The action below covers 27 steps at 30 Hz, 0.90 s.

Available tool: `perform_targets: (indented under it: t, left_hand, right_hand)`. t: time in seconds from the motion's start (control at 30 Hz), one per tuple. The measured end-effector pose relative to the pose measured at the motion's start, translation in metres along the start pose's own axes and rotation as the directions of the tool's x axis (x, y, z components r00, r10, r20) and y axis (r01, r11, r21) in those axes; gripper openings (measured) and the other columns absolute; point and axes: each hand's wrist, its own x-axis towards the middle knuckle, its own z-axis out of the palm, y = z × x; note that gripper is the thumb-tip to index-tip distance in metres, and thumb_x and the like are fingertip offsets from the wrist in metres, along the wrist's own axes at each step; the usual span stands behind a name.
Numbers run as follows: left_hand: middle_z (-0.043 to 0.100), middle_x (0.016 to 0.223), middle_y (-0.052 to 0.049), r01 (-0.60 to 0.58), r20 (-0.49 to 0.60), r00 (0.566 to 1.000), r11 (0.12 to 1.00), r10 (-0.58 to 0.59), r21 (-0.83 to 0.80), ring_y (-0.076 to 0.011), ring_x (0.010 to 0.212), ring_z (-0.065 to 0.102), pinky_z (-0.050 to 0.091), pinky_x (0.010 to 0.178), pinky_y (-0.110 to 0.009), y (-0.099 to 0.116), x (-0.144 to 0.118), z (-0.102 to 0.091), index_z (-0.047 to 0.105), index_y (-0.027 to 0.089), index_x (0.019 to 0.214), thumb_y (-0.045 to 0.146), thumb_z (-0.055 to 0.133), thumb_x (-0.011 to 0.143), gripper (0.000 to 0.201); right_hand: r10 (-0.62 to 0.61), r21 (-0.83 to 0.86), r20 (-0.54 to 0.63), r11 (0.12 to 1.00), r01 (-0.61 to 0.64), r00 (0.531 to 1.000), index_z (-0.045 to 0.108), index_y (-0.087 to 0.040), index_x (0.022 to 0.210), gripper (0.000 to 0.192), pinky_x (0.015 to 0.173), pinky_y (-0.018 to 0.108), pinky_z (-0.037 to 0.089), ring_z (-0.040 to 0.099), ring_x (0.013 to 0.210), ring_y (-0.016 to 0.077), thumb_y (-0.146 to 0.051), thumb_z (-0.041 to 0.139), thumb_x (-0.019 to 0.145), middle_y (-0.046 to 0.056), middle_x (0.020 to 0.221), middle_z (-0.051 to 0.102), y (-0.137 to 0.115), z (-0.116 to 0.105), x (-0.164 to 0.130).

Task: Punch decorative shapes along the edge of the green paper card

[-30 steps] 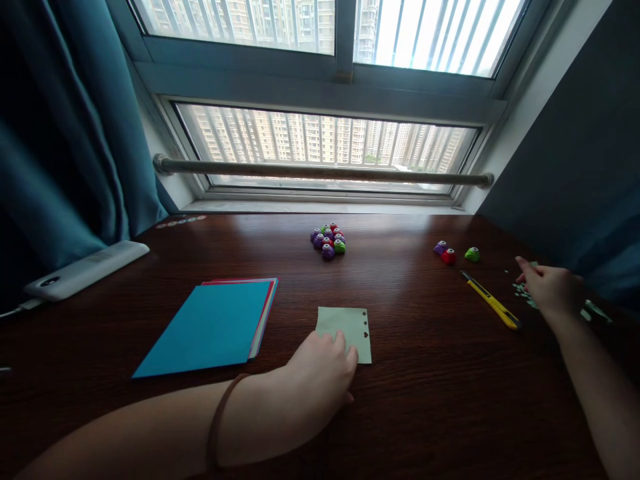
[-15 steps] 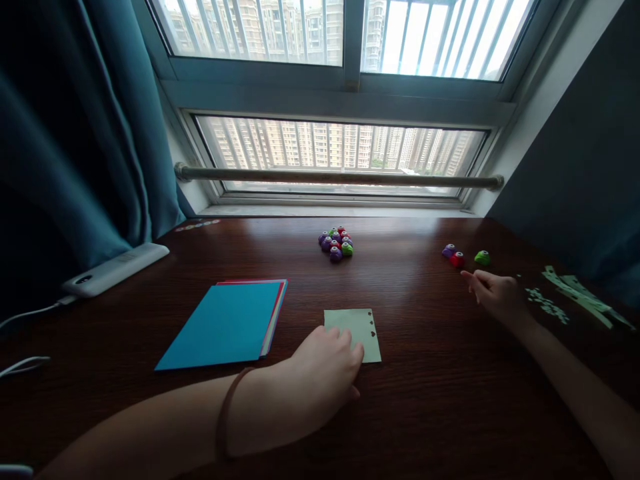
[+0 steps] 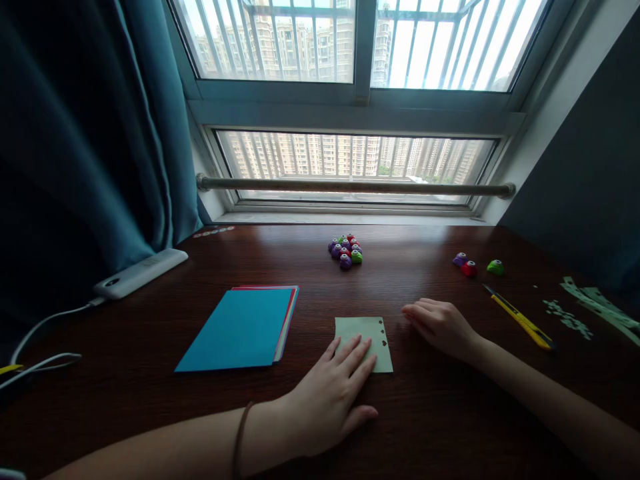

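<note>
A small pale green paper [image 3: 367, 330] with punched shapes along its right edge lies on the dark wooden table [image 3: 320, 413]. My left hand [image 3: 330, 393] rests flat with spread fingers, fingertips on the paper's lower left part. My right hand [image 3: 443, 325] lies on the table just right of the paper, fingers loosely curled and pointing left, holding nothing. A stack of coloured paper [image 3: 245, 327], blue on top, sits to the left.
A cluster of small craft punches [image 3: 345, 250] stands mid-table; three more punches [image 3: 475, 267] are at the right. A yellow utility knife [image 3: 520, 319] and paper scraps [image 3: 575, 313] lie at the right. A white power bank [image 3: 140, 272] with cable sits left by the curtain.
My right hand has moved left from the paper scraps, past the knife, to beside the green paper. My left hand's fingers have spread flat on the paper. The view shifted slightly.
</note>
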Motion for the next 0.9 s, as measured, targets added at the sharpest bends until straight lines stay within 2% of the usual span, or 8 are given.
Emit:
perform_targets:
  t: [0.07,0.17,0.23,0.33,0.43,0.6,0.7,0.9]
  left_hand:
    - [0.020,0.145,-0.013,-0.002,-0.016,1.000,0.999,0.002,-0.041,-0.0297,0.133,0.018,0.018,0.106,-0.050,-0.001,-0.001,-0.002,0.027,0.018,0.137,0.048,0.036,0.089,0.057]
    - [0.021,0.145,-0.012,0.002,-0.031,1.000,0.998,-0.004,-0.069,-0.0293,0.133,0.019,0.017,0.106,-0.050,-0.002,-0.001,-0.004,0.028,0.019,0.136,0.048,0.034,0.089,0.056]
    - [0.021,0.145,-0.012,-0.002,-0.030,1.000,0.997,0.000,-0.078,-0.0293,0.133,0.018,0.018,0.107,-0.050,-0.002,-0.002,-0.004,0.028,0.018,0.136,0.048,0.035,0.089,0.056]
    - [0.020,0.145,-0.011,0.003,-0.020,1.000,0.996,-0.005,-0.089,-0.0294,0.133,0.017,0.017,0.107,-0.050,-0.003,-0.002,-0.007,0.029,0.018,0.136,0.049,0.034,0.088,0.057]
    - [0.021,0.145,-0.011,0.015,0.010,1.000,0.993,-0.014,-0.117,-0.0301,0.133,0.016,0.016,0.107,-0.051,-0.002,-0.003,-0.014,0.030,0.018,0.136,0.050,0.034,0.088,0.057]
    - [0.020,0.145,-0.011,-0.002,0.020,1.000,0.983,0.005,-0.184,-0.0287,0.133,0.016,0.015,0.108,-0.049,-0.002,-0.005,-0.025,0.028,0.019,0.136,0.050,0.031,0.090,0.056]
    - [0.021,0.145,-0.011,-0.001,0.006,1.000,0.984,0.002,-0.176,-0.0293,0.133,0.016,0.015,0.108,-0.050,-0.003,-0.005,-0.022,0.029,0.019,0.136,0.050,0.033,0.089,0.057]
    - [0.021,0.145,-0.011,-0.005,-0.013,1.000,0.991,0.004,-0.136,-0.0295,0.133,0.017,0.015,0.107,-0.051,-0.007,-0.003,-0.009,0.029,0.019,0.136,0.051,0.035,0.088,0.058]
  right_hand:
    - [-0.095,-0.003,-0.025,0.995,0.095,0.995,0.055,-0.018,0.106,0.024,0.067,0.029,0.044,0.056,0.077,0.0186,-0.024,0.038,0.090,0.008,0.088,0.063,-0.008,0.006,0.029]
    - [-0.147,-0.030,-0.094,0.989,0.145,0.985,0.050,-0.019,0.118,0.031,0.084,0.035,0.043,0.052,0.098,0.0218,-0.021,0.038,0.089,0.010,0.110,0.058,-0.010,0.020,0.079]
    - [-0.132,-0.088,-0.127,0.989,0.122,0.983,0.043,-0.020,0.127,0.039,0.096,0.039,0.035,0.040,0.118,0.0238,-0.021,0.040,0.088,0.008,0.127,0.048,-0.006,0.034,0.108]
    - [-0.070,-0.164,-0.112,0.985,0.051,0.991,0.033,-0.023,0.135,0.050,0.106,0.043,0.021,0.019,0.131,0.0256,-0.030,0.046,0.087,0.004,0.142,0.030,0.004,0.056,0.136]
    - [-0.015,-0.176,-0.072,0.984,0.002,0.997,0.028,-0.026,0.137,0.056,0.107,0.045,0.016,0.009,0.134,0.0265,-0.041,0.045,0.086,0.001,0.145,0.022,0.011,0.071,0.142]
    - [0.025,-0.163,-0.027,0.986,-0.029,0.999,0.030,-0.030,0.136,0.052,0.106,0.048,0.015,0.006,0.134,0.0280,-0.048,0.038,0.088,0.002,0.146,0.020,0.018,0.078,0.137]
    - [0.025,-0.157,-0.006,0.987,-0.026,1.000,0.035,-0.031,0.133,0.049,0.105,0.050,0.014,0.005,0.134,0.0294,-0.048,0.037,0.088,0.003,0.146,0.019,0.019,0.080,0.137]
    - [0.019,-0.143,-0.005,0.990,-0.020,1.000,0.043,-0.034,0.128,0.043,0.106,0.052,0.009,0.009,0.133,0.0286,-0.049,0.036,0.088,-0.001,0.142,0.029,0.020,0.083,0.138]
